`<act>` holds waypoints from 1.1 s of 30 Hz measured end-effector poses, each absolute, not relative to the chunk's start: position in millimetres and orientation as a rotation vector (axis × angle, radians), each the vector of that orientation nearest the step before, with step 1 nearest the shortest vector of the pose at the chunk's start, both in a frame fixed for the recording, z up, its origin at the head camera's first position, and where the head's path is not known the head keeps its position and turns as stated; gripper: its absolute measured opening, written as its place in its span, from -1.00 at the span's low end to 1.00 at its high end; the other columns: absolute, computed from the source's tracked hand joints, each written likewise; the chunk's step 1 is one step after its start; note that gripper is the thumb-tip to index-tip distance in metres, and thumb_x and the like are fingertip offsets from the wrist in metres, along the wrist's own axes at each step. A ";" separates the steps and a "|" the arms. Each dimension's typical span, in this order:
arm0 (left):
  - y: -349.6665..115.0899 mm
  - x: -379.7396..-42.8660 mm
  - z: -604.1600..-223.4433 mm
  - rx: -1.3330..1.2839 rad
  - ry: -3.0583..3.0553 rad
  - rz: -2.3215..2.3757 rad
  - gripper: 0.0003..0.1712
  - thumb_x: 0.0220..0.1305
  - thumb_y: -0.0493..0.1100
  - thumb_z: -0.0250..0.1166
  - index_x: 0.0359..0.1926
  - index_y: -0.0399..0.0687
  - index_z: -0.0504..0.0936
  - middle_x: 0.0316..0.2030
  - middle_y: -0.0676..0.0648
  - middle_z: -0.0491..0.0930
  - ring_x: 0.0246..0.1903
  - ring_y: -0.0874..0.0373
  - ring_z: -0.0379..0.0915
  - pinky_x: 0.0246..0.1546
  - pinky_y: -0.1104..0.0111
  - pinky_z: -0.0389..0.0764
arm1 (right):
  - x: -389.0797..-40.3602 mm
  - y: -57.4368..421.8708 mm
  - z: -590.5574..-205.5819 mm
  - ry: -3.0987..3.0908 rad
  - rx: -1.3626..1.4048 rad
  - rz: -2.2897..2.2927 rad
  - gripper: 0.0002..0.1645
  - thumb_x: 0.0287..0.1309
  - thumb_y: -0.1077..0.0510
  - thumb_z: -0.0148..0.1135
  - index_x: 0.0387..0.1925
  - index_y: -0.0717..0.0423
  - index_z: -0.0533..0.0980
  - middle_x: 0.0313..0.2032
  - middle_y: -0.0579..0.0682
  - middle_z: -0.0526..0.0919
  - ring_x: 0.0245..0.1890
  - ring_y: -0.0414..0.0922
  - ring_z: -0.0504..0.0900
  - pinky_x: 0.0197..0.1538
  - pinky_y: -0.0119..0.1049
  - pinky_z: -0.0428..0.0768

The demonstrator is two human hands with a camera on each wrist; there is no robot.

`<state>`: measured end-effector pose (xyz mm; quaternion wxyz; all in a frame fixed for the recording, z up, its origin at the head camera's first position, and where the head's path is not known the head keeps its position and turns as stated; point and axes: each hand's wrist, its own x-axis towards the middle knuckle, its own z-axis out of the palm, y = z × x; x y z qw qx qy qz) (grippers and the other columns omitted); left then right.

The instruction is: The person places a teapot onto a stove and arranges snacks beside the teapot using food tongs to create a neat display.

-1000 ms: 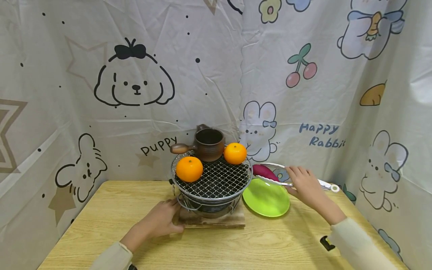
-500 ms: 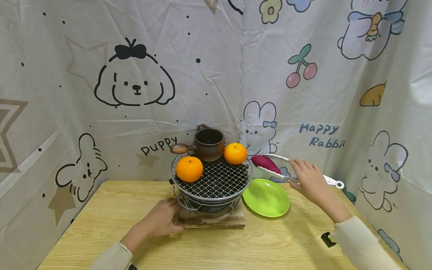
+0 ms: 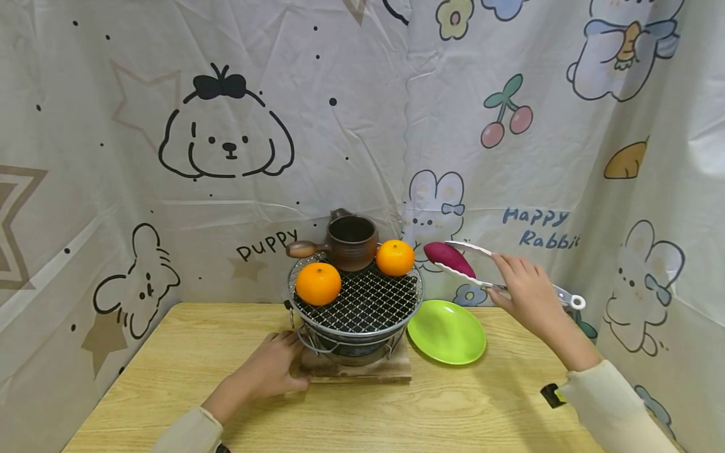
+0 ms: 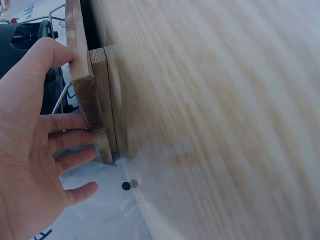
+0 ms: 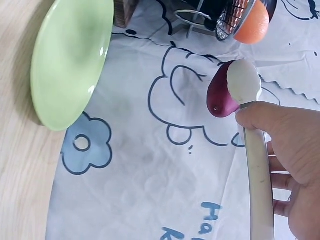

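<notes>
In the head view my right hand [image 3: 527,292] grips a pair of white-tipped tongs [image 3: 491,287]. Between the tong tips is a purple-red sweet potato [image 3: 450,258], raised behind the green plate [image 3: 446,331] and right of the grill. The right wrist view shows the thumb pressing one arm of the tongs [image 5: 260,175] beside the sweet potato [image 5: 221,94]. My left hand [image 3: 273,368] rests against the left edge of the wooden board [image 3: 362,366] under the round grill. In the left wrist view its thumb and loosely extended fingers touch the board [image 4: 92,100].
A wire mesh [image 3: 368,301] tops the grill. On it are two oranges, one front left [image 3: 318,284] and one back right [image 3: 395,258], with a brown side-handled pot [image 3: 352,244] behind. A printed curtain [image 3: 351,138] hangs behind the wooden table [image 3: 442,415].
My right hand has lifted the tongs with the sweet potato up from above the plate's far edge, shifting slightly right. My left hand has stayed at the board.
</notes>
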<state>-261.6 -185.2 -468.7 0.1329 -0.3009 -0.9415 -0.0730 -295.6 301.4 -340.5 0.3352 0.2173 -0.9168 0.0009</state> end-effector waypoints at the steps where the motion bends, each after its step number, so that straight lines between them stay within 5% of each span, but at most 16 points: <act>1: -185.2 -261.5 -468.8 -0.872 -2.733 -0.213 -0.08 0.02 0.24 0.39 0.32 -0.21 0.52 0.19 -0.16 0.62 0.14 -0.10 0.51 0.18 -0.06 0.52 | -295.2 300.4 -339.4 -2.379 0.569 0.001 -0.13 -0.02 0.17 0.55 0.30 0.35 0.40 0.14 0.33 0.56 0.13 0.29 0.52 0.10 0.27 0.53; 17: -186.2 -261.0 -470.1 -0.875 -2.737 -0.238 -0.07 0.03 0.24 0.39 0.35 -0.20 0.50 0.26 -0.18 0.58 0.15 -0.11 0.51 0.15 -0.06 0.53 | -298.3 287.1 -320.8 -2.155 0.637 0.004 -0.10 -0.09 0.20 0.55 0.32 0.36 0.40 0.09 0.30 0.55 0.07 0.27 0.50 0.00 0.21 0.55; 33: -185.8 -261.7 -470.7 -0.875 -2.705 -0.215 -0.06 0.00 0.24 0.39 0.34 -0.20 0.51 0.24 -0.17 0.59 0.10 -0.08 0.52 0.10 -0.03 0.56 | -286.9 260.1 -297.2 -2.076 0.752 0.051 -0.05 -0.07 0.22 0.55 0.38 0.35 0.35 0.19 0.32 0.51 0.17 0.29 0.45 0.14 0.26 0.48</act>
